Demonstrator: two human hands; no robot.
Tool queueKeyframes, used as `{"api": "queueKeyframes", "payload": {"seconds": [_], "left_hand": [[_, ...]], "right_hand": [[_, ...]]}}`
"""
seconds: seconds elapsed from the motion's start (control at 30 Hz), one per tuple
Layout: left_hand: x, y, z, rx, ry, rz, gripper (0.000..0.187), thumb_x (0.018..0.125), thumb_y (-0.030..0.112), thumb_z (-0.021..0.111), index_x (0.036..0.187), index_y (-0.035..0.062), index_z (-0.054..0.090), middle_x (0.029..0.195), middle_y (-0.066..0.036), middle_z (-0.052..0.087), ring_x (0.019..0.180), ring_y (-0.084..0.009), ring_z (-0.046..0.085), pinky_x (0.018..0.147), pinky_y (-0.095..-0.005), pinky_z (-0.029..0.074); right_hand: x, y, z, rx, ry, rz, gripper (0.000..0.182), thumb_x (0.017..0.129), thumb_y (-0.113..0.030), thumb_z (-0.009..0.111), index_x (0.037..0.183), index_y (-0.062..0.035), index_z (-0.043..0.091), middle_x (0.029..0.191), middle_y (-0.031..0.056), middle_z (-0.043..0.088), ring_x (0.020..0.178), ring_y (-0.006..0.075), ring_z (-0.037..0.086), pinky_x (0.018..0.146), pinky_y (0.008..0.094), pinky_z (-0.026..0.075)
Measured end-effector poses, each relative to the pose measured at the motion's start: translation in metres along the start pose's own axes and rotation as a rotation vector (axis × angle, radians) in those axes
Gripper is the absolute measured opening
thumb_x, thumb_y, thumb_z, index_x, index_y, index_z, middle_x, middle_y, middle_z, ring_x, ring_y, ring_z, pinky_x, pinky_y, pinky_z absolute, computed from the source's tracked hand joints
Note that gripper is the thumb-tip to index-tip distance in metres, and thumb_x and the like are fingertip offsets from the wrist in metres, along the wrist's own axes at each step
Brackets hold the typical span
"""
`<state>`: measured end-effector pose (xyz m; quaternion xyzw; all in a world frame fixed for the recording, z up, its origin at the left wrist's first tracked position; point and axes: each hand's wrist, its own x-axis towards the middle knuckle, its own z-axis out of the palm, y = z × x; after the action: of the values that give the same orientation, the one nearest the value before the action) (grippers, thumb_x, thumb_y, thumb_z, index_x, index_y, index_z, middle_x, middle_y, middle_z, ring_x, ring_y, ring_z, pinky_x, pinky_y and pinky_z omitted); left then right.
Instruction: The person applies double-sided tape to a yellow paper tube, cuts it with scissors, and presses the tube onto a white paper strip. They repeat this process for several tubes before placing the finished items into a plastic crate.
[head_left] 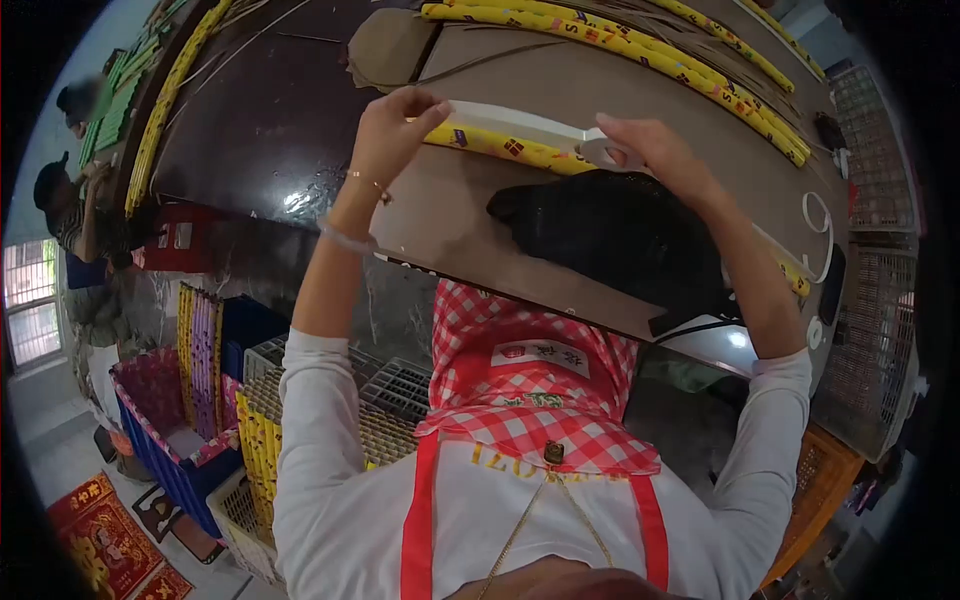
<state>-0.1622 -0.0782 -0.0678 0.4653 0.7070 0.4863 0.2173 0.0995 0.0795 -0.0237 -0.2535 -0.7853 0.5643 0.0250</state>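
My left hand [393, 135] pinches the end of a white strip that looks like tape [515, 121], its thumb and forefinger together. The strip runs taut to my right hand [655, 160], whose fingers close around a white tape roll [600, 152]. Just below the strip, a yellow printed tube [510, 148] lies across the brown tabletop [440, 205]. A black, soft-looking object [620, 240] covers part of the table between my forearms and hides some of the tube.
More yellow printed tubes [630, 45] lie along the far side. A brown round-edged piece [388, 48] sits at the back. White strip loops [818, 225] rest at right. Crates [170, 425] stand below left. Another person [85, 215] works at far left.
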Motion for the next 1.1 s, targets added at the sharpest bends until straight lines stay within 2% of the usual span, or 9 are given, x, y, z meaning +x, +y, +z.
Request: {"api": "queueKeyframes", "payload": {"seconds": [0.07, 0.13, 0.17, 0.27, 0.37, 0.57, 0.8, 0.87, 1.1], "left_hand": [[0.024, -0.024, -0.008, 0.16, -0.071, -0.121, 0.028, 0.075, 0.025, 0.067, 0.089, 0.001, 0.066, 0.08, -0.01, 0.066, 0.074, -0.0145, 0.063, 0.068, -0.0267, 0.049], [0.039, -0.049, -0.008, 0.234, -0.066, -0.137, 0.03, 0.074, 0.027, 0.068, 0.089, 0.0019, 0.066, 0.081, -0.01, 0.066, 0.075, -0.0167, 0.063, 0.069, -0.0278, 0.049], [0.045, -0.055, -0.007, 0.301, -0.07, -0.15, 0.032, 0.072, 0.03, 0.068, 0.09, 0.0028, 0.067, 0.081, -0.011, 0.066, 0.075, -0.0188, 0.064, 0.069, -0.029, 0.049], [0.044, -0.051, -0.005, 0.416, -0.047, -0.18, 0.029, 0.072, 0.029, 0.066, 0.089, 0.0057, 0.067, 0.082, -0.01, 0.066, 0.077, -0.0229, 0.064, 0.07, -0.032, 0.05], [0.043, -0.057, -0.003, 0.495, -0.017, -0.171, 0.023, 0.072, 0.026, 0.064, 0.087, 0.0086, 0.068, 0.08, -0.01, 0.066, 0.075, -0.0236, 0.064, 0.069, -0.0333, 0.05], [0.035, -0.059, 0.002, 0.488, 0.053, -0.198, 0.021, 0.071, 0.027, 0.063, 0.083, 0.0103, 0.069, 0.075, -0.01, 0.066, 0.072, -0.0249, 0.064, 0.068, -0.0331, 0.05], [0.04, -0.062, 0.0, 0.465, 0.082, -0.257, 0.024, 0.069, 0.029, 0.064, 0.081, 0.0087, 0.07, 0.075, -0.011, 0.066, 0.072, -0.0266, 0.064, 0.068, -0.0344, 0.05], [0.042, -0.061, -0.001, 0.465, 0.071, -0.291, 0.025, 0.069, 0.029, 0.064, 0.081, 0.0083, 0.07, 0.075, -0.012, 0.066, 0.072, -0.0271, 0.063, 0.069, -0.0347, 0.05], [0.042, -0.068, -0.001, 0.49, 0.118, -0.207, 0.024, 0.067, 0.027, 0.064, 0.079, 0.0075, 0.07, 0.077, -0.013, 0.065, 0.074, -0.0284, 0.062, 0.071, -0.0349, 0.049]], "right_hand": [[0.024, 0.007, 0.006, -0.02, -0.001, 0.007, 0.046, 0.089, -0.047, 0.045, 0.068, -0.0063, 0.05, 0.066, -0.0019, 0.041, 0.061, 0.0088, 0.037, 0.058, 0.0213, 0.031], [0.046, 0.017, 0.017, 0.257, 0.136, 0.145, 0.047, 0.087, -0.048, 0.047, 0.066, -0.0067, 0.05, 0.062, -0.0022, 0.04, 0.061, 0.0089, 0.036, 0.055, 0.0232, 0.029], [0.06, 0.033, 0.001, 0.01, -0.076, 0.099, 0.048, 0.086, -0.049, 0.048, 0.069, -0.0047, 0.056, 0.068, 0.0019, 0.049, 0.064, 0.011, 0.044, 0.06, 0.0241, 0.036], [0.063, 0.044, 0.021, -0.339, 0.134, 0.086, 0.059, 0.081, -0.057, 0.049, 0.077, -0.0006, 0.066, 0.077, 0.0131, 0.061, 0.073, 0.0252, 0.057, 0.069, 0.0342, 0.044], [0.061, 0.05, 0.029, -0.438, 0.247, 0.003, 0.058, 0.081, -0.056, 0.051, 0.083, 0.0002, 0.067, 0.087, 0.0137, 0.062, 0.081, 0.0291, 0.058, 0.074, 0.0358, 0.045], [0.059, 0.062, 0.042, -0.453, 0.272, -0.049, 0.055, 0.08, -0.051, 0.055, 0.086, 0.0028, 0.066, 0.098, 0.0155, 0.058, 0.087, 0.0306, 0.058, 0.077, 0.0353, 0.045], [0.066, 0.053, 0.047, -0.444, 0.348, 0.064, 0.054, 0.079, -0.052, 0.055, 0.083, 0.0007, 0.067, 0.097, 0.0123, 0.059, 0.085, 0.0298, 0.058, 0.075, 0.0374, 0.046], [0.069, 0.045, 0.044, -0.458, 0.344, 0.135, 0.047, 0.08, -0.045, 0.056, 0.075, 0.0002, 0.066, 0.089, 0.0121, 0.059, 0.079, 0.0288, 0.057, 0.07, 0.0351, 0.045], [0.071, 0.043, 0.048, -0.537, 0.34, 0.099, 0.049, 0.081, -0.047, 0.054, 0.076, 0.0002, 0.067, 0.088, 0.0123, 0.06, 0.08, 0.0303, 0.058, 0.071, 0.0367, 0.045]]}}
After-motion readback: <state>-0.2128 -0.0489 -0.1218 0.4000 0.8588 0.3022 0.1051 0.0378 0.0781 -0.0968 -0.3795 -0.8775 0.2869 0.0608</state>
